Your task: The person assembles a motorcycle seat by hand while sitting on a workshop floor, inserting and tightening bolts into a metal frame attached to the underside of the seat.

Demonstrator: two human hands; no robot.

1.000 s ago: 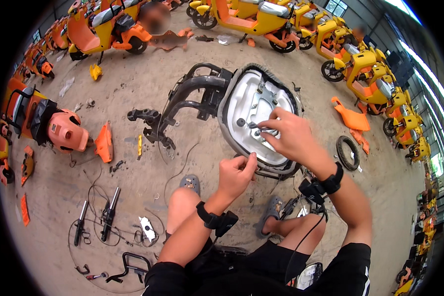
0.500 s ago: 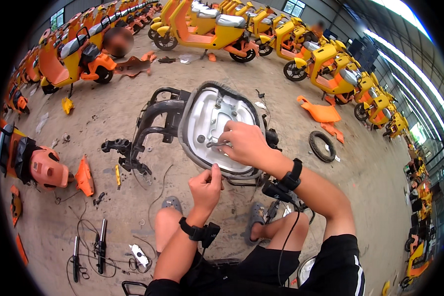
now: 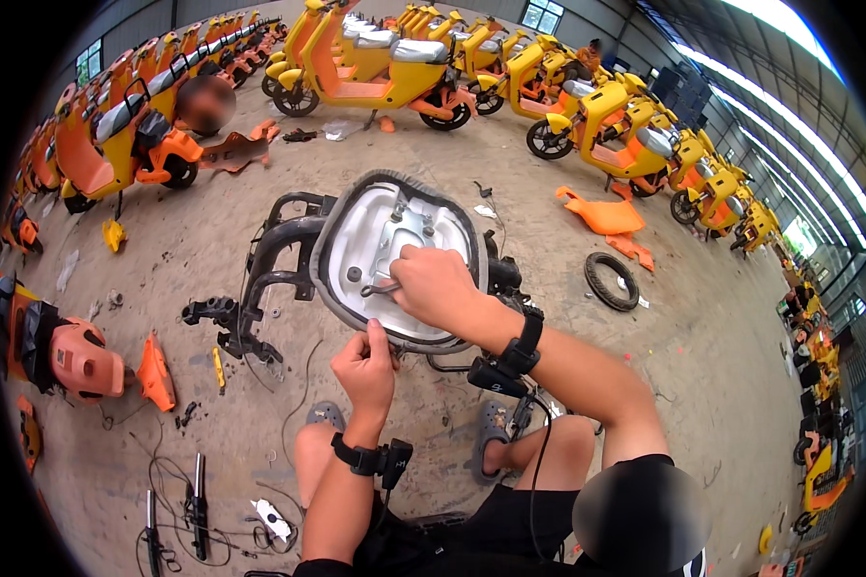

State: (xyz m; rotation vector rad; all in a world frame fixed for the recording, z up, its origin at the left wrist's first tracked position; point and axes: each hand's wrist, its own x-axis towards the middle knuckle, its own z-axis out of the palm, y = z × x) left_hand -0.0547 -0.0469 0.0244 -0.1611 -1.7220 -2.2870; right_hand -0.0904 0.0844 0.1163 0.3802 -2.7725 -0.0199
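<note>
In front of me a scooter seat (image 3: 337, 216) lies upside down, its pale inner shell and metal bracket (image 3: 401, 234) facing up, with a grey folded edge around it. It rests on a dark metal scooter frame (image 3: 284, 236). My right hand (image 3: 435, 287) is closed on a small wrench (image 3: 380, 288), whose dark ring-shaped end shows beyond the fingers, over the shell beside the bracket. At the seat's near edge my left hand (image 3: 364, 370) is closed, thumb up, holding the rim; its fingertips are partly hidden.
Rows of yellow and orange scooters (image 3: 375, 77) stand behind. A black tyre (image 3: 611, 282) and orange panels (image 3: 601, 210) lie to the right. On the left are an orange panel (image 3: 156, 373), fork tubes (image 3: 198, 510) and loose cables (image 3: 168, 471). Another person (image 3: 587, 62) is far back.
The whole view has shifted, so the seat and both hands appear further left and slightly lower. Both hands keep their holds; the wrench stays near the bracket.
</note>
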